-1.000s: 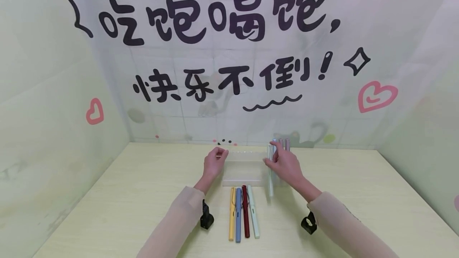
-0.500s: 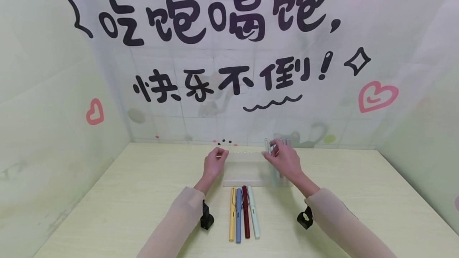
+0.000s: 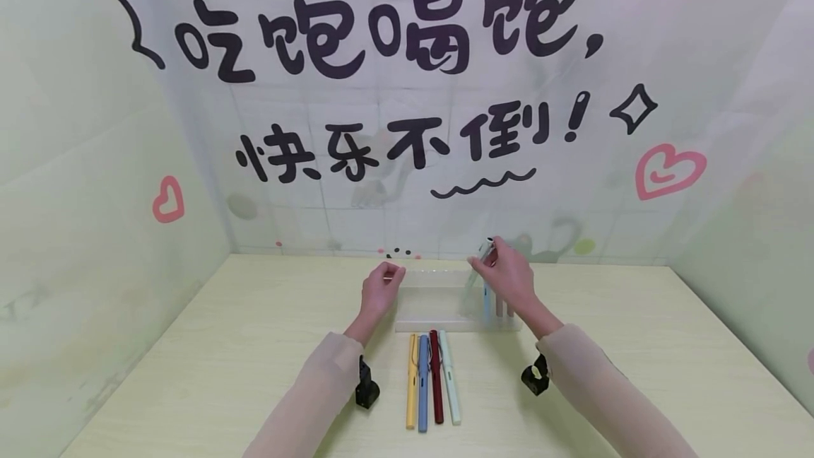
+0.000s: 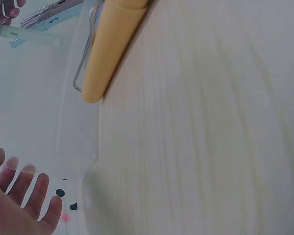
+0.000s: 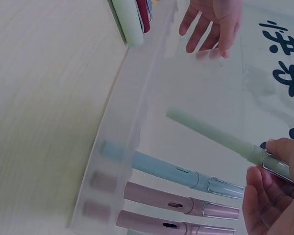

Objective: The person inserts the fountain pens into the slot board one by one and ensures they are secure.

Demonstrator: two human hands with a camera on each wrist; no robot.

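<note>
My right hand [image 3: 509,276] pinches a light green fountain pen [image 5: 213,132] near its clip end. The pen slants, its lower end pointing down and left inside a translucent pen holder [image 3: 429,324]. Just beside it, a light blue pen [image 5: 166,169] and two mauve pens [image 5: 159,198] stand in slots at the holder's right end. At the opposite end, my left hand [image 3: 381,288] holds the top corner of the holder's clear panel between thumb and fingers; some fingertips [image 4: 27,169] show through the plastic.
On the table before the holder lie a yellow pen [image 3: 412,382], a blue pen [image 3: 423,382], a dark red pen [image 3: 436,377] and a mint pen [image 3: 449,377], side by side. A printed cloth wall [image 3: 305,225] rises close behind the holder.
The light green pen has moved from upright at the holder's front to slanted within it, its top tipped right. My right hand moved with it; the left hand has stayed in place.
</note>
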